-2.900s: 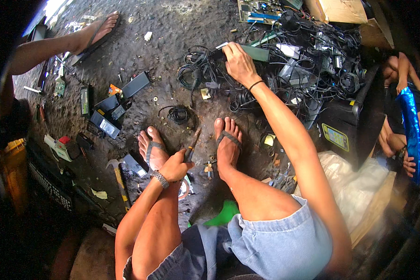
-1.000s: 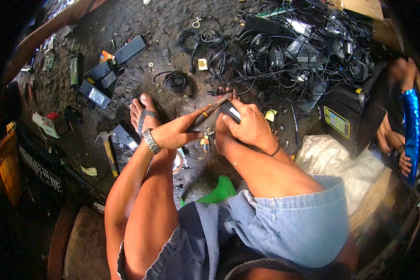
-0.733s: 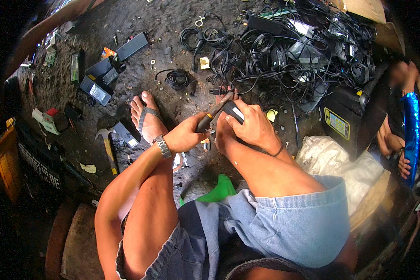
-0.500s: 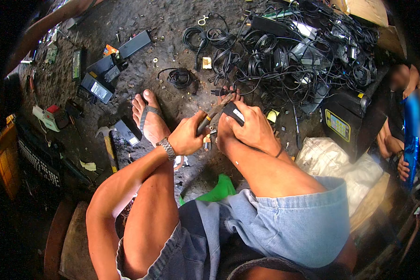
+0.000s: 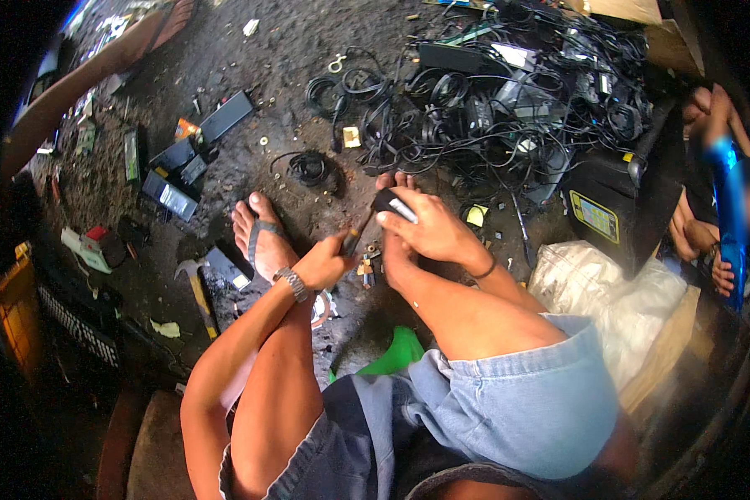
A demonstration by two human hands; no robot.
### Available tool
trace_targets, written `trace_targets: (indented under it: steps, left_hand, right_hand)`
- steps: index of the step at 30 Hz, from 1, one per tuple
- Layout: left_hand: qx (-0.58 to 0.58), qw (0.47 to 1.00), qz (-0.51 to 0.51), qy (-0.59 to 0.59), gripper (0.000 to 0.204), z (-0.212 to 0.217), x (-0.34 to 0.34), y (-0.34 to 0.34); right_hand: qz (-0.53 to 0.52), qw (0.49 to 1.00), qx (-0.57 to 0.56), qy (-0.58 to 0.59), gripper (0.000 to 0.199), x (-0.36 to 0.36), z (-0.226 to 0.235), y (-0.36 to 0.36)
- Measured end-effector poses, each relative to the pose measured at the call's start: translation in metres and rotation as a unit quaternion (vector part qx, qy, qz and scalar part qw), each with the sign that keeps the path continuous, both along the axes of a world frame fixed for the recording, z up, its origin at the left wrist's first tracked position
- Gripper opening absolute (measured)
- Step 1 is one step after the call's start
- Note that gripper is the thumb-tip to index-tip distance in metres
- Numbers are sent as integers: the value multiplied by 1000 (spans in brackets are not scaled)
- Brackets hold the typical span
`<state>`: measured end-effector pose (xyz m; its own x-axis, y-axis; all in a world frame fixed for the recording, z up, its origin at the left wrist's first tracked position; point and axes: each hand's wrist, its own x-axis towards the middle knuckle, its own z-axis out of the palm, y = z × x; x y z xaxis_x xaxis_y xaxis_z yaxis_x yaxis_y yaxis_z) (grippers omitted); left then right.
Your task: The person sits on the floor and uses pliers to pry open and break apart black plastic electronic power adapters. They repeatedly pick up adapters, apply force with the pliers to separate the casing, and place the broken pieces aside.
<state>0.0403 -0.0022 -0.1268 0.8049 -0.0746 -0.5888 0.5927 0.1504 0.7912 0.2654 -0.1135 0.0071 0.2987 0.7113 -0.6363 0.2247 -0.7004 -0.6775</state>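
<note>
My left hand, with a metal watch on the wrist, is closed round the handles of a pair of pliers. Between the fingers of my right hand is a black power adapter with a white label. The jaw end of the pliers meets the adapter's near left side, and whether the jaws bite on it is hidden. Both hands are between my knees, above the ground near my right foot. A coiled black cable lies on the ground just beyond them.
A tangled heap of black cables and adapters spreads at the far right. A black box and white sack stand at right. A hammer lies left of my sandalled foot. Another person sits at far right.
The adapter and pliers have drawn together and turned; the jaws, visible above the adapter before, are now mostly hidden beside it. The whole view has shifted slightly.
</note>
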Motion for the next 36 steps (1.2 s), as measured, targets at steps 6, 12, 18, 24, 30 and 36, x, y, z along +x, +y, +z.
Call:
trace_targets:
  steps: [6, 12, 18, 24, 30, 36]
  left_hand:
    - [-8, 991, -134, 16, 49, -25, -14, 2]
    - [40, 993, -79, -79, 54, -34, -26, 4]
    - [9, 993, -71, 95, 68, -21, -4, 14]
    - [43, 997, -35, 56, 62, -30, -18, 13]
    - [63, 992, -75, 79, 57, -6, 1, 20]
    - [60, 992, -64, 85, 62, -16, -9, 18]
  right_hand:
    - [151, 987, 47, -4, 62, -36, -10, 58]
    - [129, 911, 385, 69, 77, -67, 0, 95]
    - [52, 870, 223, -437, 31, 73, -12, 37]
    - [-31, 877, -218, -426, 57, 157, -14, -15]
    - [56, 771, 43, -632, 27, 170, -52, -16]
    - [96, 817, -316, -472, 63, 181, -59, 3]
